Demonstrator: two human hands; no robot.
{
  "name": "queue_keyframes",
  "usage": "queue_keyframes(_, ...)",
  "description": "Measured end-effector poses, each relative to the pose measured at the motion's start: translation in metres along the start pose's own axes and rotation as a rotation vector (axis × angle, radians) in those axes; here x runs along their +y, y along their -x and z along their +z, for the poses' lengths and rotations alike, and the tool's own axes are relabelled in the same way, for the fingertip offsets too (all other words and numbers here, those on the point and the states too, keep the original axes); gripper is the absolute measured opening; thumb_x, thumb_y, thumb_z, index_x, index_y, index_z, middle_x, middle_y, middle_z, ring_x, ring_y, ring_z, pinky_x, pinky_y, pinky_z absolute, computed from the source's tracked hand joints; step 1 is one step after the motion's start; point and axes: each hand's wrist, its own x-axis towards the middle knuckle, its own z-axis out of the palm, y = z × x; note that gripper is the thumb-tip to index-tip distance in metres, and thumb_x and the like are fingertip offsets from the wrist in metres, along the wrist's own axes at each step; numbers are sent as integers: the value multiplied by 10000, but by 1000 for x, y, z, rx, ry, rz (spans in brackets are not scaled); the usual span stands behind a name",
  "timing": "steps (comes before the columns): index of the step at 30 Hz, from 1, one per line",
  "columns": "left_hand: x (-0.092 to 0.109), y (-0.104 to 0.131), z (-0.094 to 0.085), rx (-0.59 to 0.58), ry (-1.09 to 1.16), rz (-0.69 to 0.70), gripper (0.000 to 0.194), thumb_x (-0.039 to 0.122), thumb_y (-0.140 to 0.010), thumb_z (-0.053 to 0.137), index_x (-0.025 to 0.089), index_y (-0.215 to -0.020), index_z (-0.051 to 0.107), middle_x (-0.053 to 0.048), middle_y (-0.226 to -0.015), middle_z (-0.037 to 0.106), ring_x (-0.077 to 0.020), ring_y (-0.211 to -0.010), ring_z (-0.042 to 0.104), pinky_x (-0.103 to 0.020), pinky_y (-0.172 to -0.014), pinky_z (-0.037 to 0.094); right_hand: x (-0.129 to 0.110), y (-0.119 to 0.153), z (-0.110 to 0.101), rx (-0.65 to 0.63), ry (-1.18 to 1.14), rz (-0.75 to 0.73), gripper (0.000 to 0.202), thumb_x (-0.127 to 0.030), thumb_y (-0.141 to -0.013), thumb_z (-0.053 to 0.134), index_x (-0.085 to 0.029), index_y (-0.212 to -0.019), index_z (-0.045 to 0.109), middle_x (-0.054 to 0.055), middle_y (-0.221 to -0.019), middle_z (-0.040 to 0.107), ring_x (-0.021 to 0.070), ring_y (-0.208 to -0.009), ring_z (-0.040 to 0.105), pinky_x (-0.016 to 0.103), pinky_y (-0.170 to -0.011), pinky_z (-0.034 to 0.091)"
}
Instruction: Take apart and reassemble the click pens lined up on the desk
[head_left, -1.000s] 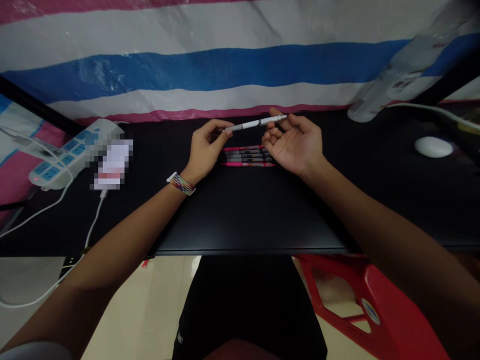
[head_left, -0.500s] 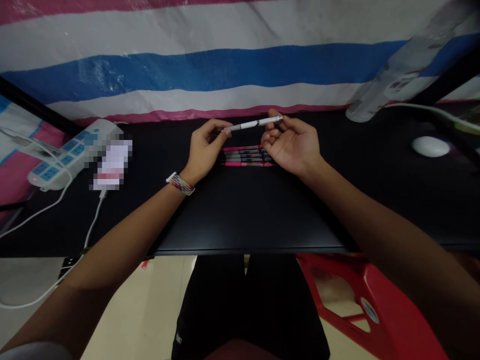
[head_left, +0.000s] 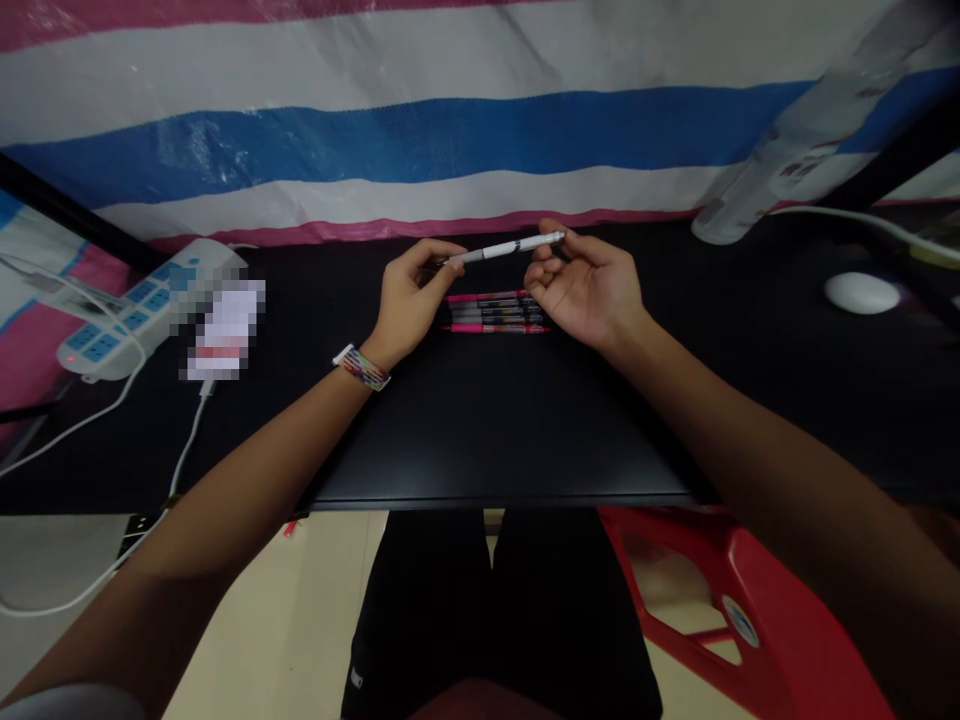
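Note:
A white pen [head_left: 501, 249] is held nearly level above the black desk [head_left: 480, 420], its right end slightly higher. My left hand [head_left: 412, 300] pinches its left end between thumb and fingers. At the other end, the fingertips of my right hand [head_left: 589, 290] grip the pen, palm turned upward and the other fingers curled. Just below the pen, several pens [head_left: 495, 314] lie side by side on the desk, pink ones at the top and bottom of the row and darker ones between. My right hand covers part of their right ends.
On the left are a white power strip [head_left: 150, 310], a blurred phone [head_left: 225, 330] and white cables. A clear bottle [head_left: 772, 170] stands at the back right, with a white mouse [head_left: 862, 293] nearer. A red stool [head_left: 787, 610] is below the desk's front edge.

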Motion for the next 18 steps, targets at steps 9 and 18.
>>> queue_keyframes(9,-1,0,1,-1,8,10,377,604,-1052,808,237,-1130,844,-55,-1023,865,-204,-948,802,-341,-893,635,2,0,-2,-10,-47,3,133,-385,-1046,726,-255,-1069,732,17,-873,723,175,-766,695,342,-792,667)
queue_keyframes(18,-2,0,0,11,-8,1,367,597,-1057,805,239,-1133,833,-56,-1023,857,-204,-942,794,-346,-898,628,1,1,-1,-2,-50,28,83,-296,-1028,741,-253,-1097,726,-2,-853,727,161,-751,700,334,-836,683)
